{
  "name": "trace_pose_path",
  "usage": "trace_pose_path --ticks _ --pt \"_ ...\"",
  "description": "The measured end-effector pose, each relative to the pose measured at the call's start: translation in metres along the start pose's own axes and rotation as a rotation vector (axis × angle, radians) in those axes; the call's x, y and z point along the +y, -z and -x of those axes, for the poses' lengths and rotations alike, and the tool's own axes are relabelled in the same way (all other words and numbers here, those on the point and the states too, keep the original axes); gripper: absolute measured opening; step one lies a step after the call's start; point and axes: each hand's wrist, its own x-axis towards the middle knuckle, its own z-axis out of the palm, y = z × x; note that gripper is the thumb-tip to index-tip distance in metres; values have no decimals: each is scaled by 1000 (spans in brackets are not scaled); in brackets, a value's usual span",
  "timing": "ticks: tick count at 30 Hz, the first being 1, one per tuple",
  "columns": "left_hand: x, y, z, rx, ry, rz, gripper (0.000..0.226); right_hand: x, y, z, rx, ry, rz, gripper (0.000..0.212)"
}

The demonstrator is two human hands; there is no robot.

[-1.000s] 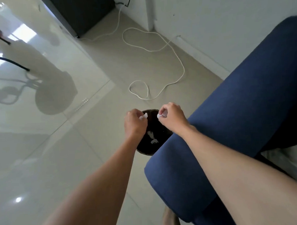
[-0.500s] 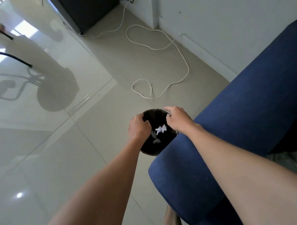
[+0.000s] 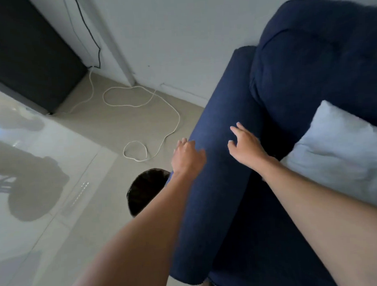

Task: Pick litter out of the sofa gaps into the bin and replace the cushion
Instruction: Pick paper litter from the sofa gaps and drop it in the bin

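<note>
The dark blue sofa (image 3: 216,184) fills the right side, its armrest running from bottom centre toward the wall. My left hand (image 3: 187,156) hovers at the armrest's outer edge, fingers loosely apart and holding nothing. Above the armrest's inner side, my right hand (image 3: 244,146) is spread and also holds nothing. On the floor beside the armrest stands the round dark bin (image 3: 144,190), partly hidden by my left forearm. A pale grey cushion (image 3: 341,150) leans on the seat at the right. No litter shows.
A white cable (image 3: 161,131) loops across the tiled floor beyond the bin. A black cabinet (image 3: 28,54) stands at the back left against the white wall (image 3: 179,36). Glossy floor tiles (image 3: 46,212) stretch to the left.
Both hands let white litter drop into the bin, then lifted away from it toward the armrest. My view swung right, bringing the sofa back and the cushion in.
</note>
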Motion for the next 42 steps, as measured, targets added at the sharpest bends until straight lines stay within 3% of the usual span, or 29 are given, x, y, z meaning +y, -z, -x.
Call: trace_pose_path --ticks 4,10,20,30,42 --pt "74 -31 16 -11 -150 -71 40 71 45 25 57 -84 -43 52" --pt "124 -84 44 -93 -190 -60 40 134 57 46 46 -138 -222 49" --pt "71 -210 64 -404 47 2 58 199 -31 24 -113 -166 -335 46" --pt "50 -297 3 -360 27 237 63 217 -86 -63 -143 -59 -309 24" --pt "49 -327 -33 -396 115 324 68 245 -119 -108 -304 -175 -239 24"
